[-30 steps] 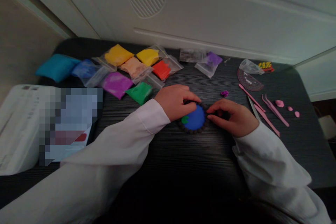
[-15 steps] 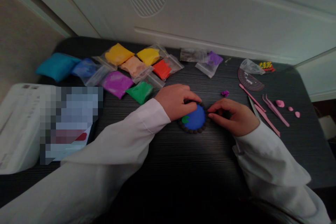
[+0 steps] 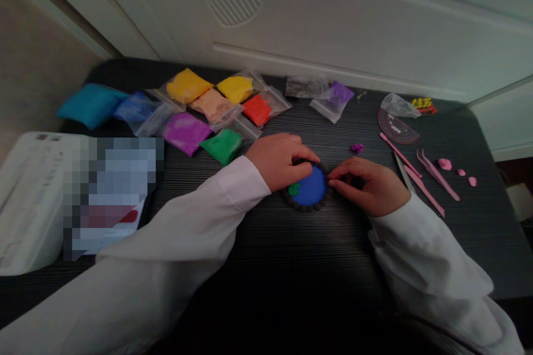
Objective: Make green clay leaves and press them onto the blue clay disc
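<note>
A round blue clay disc (image 3: 313,185) lies flat on the dark table, ringed by a border of small dark clay balls (image 3: 308,208). A green leaf-shaped clay piece (image 3: 293,189) sits on its left part. My left hand (image 3: 280,162) grips the disc at its upper left, thumb over the blue surface and index finger along the far rim; the fingers hide part of the border. At the right rim, my right hand (image 3: 368,184) has thumb and index finger closed in a pinch against the dark balls. Anything small between those fingertips is hidden.
Bags of coloured clay (image 3: 189,133) lie along the back left. A phone-like device (image 3: 116,194) leans by a white box (image 3: 33,205) at left. To the right are a protractor (image 3: 397,126), pink tools (image 3: 425,191), tweezers (image 3: 439,177) and pink clay lumps (image 3: 444,164). A purple bit (image 3: 357,148) lies behind my right hand.
My right hand has shifted very slightly left, closer against the disc's rim. The left hand and the disc stay practically where they were.
</note>
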`<state>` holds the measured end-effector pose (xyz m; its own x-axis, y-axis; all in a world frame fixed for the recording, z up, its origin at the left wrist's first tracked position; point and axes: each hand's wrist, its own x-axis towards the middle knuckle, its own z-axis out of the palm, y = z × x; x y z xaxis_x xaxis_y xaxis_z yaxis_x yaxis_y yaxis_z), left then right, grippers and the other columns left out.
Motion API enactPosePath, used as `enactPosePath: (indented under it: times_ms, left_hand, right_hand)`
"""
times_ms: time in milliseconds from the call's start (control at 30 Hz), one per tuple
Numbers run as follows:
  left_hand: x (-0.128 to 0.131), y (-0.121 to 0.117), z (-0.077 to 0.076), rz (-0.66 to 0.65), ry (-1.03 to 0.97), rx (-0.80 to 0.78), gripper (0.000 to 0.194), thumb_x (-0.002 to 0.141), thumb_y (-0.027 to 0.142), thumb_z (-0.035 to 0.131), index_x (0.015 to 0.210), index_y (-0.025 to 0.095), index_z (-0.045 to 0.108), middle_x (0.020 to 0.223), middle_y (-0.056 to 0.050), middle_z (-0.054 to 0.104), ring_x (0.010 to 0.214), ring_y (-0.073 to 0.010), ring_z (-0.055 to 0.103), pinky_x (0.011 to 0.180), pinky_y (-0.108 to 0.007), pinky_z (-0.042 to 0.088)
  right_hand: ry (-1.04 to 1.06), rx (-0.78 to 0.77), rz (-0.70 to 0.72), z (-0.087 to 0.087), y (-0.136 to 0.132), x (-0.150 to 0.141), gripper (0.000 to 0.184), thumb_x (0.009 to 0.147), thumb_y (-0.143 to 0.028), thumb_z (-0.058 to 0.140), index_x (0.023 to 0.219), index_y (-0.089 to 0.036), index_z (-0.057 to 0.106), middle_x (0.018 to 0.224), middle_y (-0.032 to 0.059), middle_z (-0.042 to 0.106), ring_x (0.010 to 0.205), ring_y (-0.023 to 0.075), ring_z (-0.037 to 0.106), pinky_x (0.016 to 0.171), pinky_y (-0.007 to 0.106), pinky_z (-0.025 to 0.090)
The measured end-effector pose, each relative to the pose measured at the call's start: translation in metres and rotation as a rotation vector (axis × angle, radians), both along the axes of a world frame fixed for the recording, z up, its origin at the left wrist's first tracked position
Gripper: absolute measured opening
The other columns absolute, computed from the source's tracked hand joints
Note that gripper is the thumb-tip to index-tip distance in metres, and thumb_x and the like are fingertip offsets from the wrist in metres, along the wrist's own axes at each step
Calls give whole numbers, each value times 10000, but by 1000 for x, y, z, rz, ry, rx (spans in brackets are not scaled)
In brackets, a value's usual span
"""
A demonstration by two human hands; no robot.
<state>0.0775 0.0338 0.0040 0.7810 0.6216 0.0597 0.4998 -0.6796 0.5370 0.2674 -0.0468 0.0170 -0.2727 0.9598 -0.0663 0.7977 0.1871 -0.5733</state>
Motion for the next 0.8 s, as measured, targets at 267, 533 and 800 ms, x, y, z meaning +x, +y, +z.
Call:
enactPosePath:
  times_ms: [267,533,800]
  left_hand:
    - [0,1,5,44,-33,-69,323,723,278,464,1014,248,601,747,8,595,733,-138,539,671,-252,405]
    - [-1,2,5,37,-91,-94,233,716,234,459,828,202,661,745,8,615,747,-129,544,687,-234,407]
    - [-3,1,4,34,-110,-63,236,713,216,453,817,195,664,717,8,616,730,-121,550,670,-224,413]
  right_hand:
    - [53,96,-46,2,-2,-1,205,747,-193,496,932,-173,584,745,25,576,615,112,503,597,256,431]
    - [-26,188,5,-4,-4,-11,351,770,-203,444,1111,-201,527,873,59,528,754,150,517,679,301,451]
    - [-195,165,-8,-7,-6,-16,364,789,-275,432,1142,-236,513,916,62,540,774,173,526,699,338,438]
